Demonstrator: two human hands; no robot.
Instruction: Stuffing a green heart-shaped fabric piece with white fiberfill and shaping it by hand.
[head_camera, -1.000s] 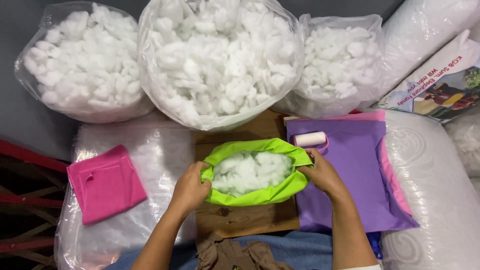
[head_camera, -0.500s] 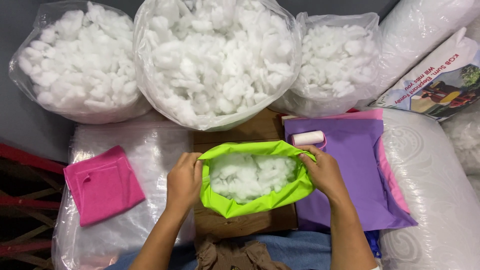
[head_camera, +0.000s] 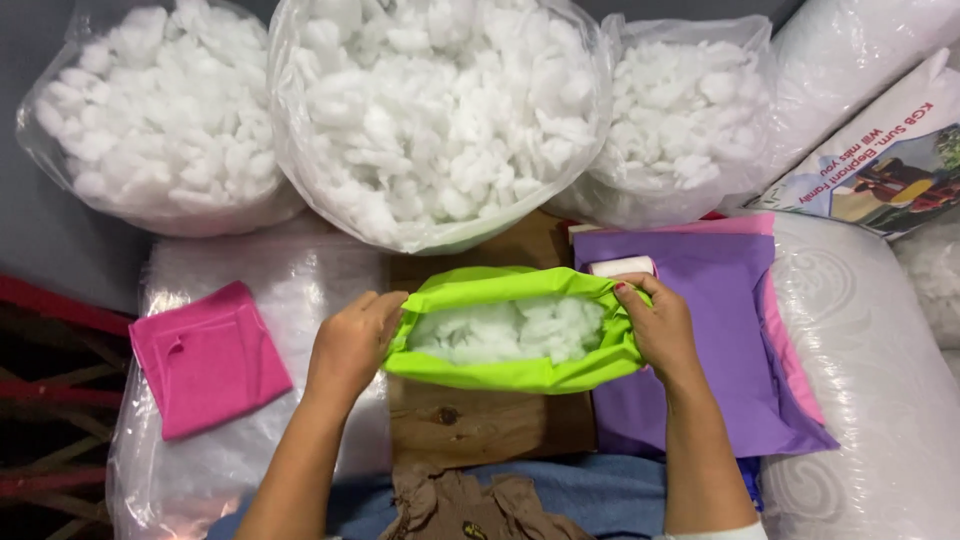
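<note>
Green stuffed cover (head_camera: 515, 372) clamped at opposite ends between left hand (head_camera: 350, 342) and right hand (head_camera: 657, 325), above wooden worktop (head_camera: 490, 425); purple fabric (head_camera: 720, 330) just beside.

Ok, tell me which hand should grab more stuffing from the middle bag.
Probably the left hand: the middle bag sits up and slightly to its side. Both hands grip the green cover; the right hand sits further out.

Three clear plastic bags of white stuffing (head_camera: 440, 110) stand in a row along the far side. A folded pink cloth (head_camera: 205, 358) lies at the left on a plastic-wrapped bundle (head_camera: 300, 290). A purple fabric piece (head_camera: 715, 330) lies at the right, over a pink one (head_camera: 790, 370). A printed sack (head_camera: 880, 170) leans at the far right corner.
</note>
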